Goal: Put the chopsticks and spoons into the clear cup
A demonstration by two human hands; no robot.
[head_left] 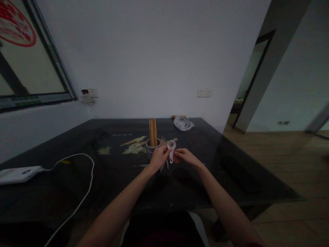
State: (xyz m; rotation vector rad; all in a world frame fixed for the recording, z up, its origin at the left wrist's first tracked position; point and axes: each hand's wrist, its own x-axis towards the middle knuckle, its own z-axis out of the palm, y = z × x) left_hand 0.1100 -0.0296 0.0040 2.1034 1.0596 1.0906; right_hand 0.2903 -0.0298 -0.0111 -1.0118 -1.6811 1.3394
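A white soup spoon point(171, 145) with a small dark mark in its bowl is held up above the dark table, its handle pointing down towards me. My left hand point(159, 157) is closed on it from the left side. From the right, my right hand point(187, 157) pinches at the spoon's handle. Thin shiny metal handles point(167, 165) stick out below my left hand; what they belong to is hidden. Just behind my left hand stands a round container point(149, 151) with a light rim, and several wooden chopsticks point(153, 132) stand upright in it.
A crumpled clear plastic bag point(183, 123) lies at the back of the dark table point(110, 192). On the left are a white device point(20, 175) and its white cable point(92, 175). A dark flat object point(240, 175) lies at the right. The wall point(144, 68) borders the far edge.
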